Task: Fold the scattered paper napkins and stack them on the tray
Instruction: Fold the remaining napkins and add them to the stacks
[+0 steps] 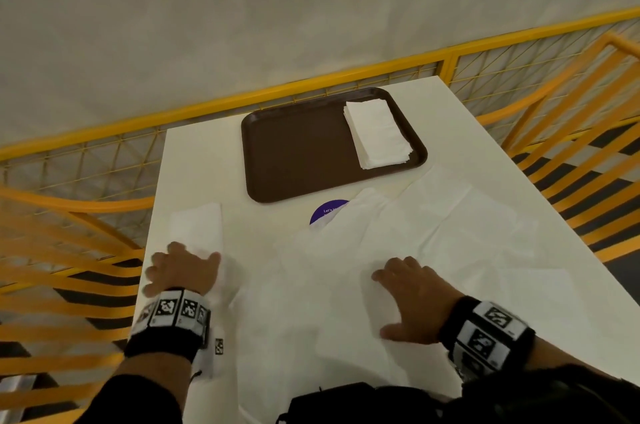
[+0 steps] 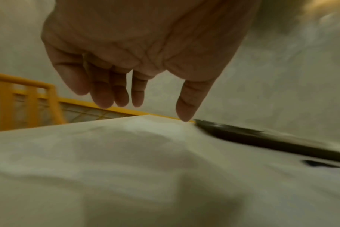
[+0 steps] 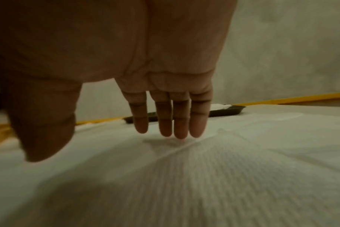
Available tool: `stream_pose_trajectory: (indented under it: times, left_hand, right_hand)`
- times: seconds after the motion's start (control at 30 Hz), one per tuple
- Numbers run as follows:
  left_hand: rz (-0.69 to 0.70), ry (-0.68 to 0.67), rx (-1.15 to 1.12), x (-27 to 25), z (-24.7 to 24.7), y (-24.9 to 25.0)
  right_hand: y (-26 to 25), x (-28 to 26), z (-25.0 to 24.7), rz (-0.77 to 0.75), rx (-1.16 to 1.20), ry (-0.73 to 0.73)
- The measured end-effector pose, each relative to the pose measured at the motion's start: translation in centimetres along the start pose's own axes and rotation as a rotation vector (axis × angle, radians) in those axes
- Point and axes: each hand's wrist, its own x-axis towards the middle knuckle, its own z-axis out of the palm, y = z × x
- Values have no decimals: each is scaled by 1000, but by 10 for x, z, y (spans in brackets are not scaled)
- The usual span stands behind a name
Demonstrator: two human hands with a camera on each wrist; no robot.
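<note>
A brown tray (image 1: pixel 298 153) sits at the far middle of the white table (image 1: pixel 194 160), with a stack of folded white napkins (image 1: pixel 377 132) at its right end. Unfolded white napkins (image 1: pixel 433 226) lie spread over the near right half of the table. A narrow folded napkin (image 1: pixel 199 226) lies near the left edge. My left hand (image 1: pixel 180 269) rests flat over its near end, fingers straight. My right hand (image 1: pixel 410 295) hovers just above a spread napkin (image 3: pixel 204 169), fingers (image 3: pixel 181 129) straight and together, holding nothing. The tray (image 2: pixel 262 138) shows edge-on beyond my left hand (image 2: pixel 138 98).
A purple round sticker (image 1: pixel 325 212) on the table is partly covered by napkins. Yellow railings (image 1: pixel 381 67) run behind the table, and orange chair backs (image 1: pixel 69 250) stand close on both sides. A grey wall rises beyond.
</note>
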Motion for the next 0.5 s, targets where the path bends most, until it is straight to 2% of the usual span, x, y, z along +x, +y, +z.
stream_pose_trajectory:
  times: [0.07, 0.1, 0.17, 0.23, 0.27, 0.37, 0.5]
  left_hand:
    - [184, -49, 5, -34, 7, 13]
    - [300, -121, -49, -48, 13, 16]
    - [513, -356, -145, -79, 24, 22]
    - [640, -519, -131, -108, 35, 25]
    - [665, -542, -103, -119, 41, 26]
    - [686, -473, -34, -137, 54, 24]
    - [703, -355, -32, -145, 59, 20]
  right_hand:
    - [-7, 4, 7, -2, -87, -8]
    - [-8, 6, 9, -3, -97, 4]
    - [-7, 8, 11, 11, -53, 17]
    - [1, 8, 9, 60, 37, 24]
    - [7, 8, 8, 108, 93, 37]
    - [35, 5, 3, 326, 215, 108]
    - [82, 1, -8, 593, 193, 251]
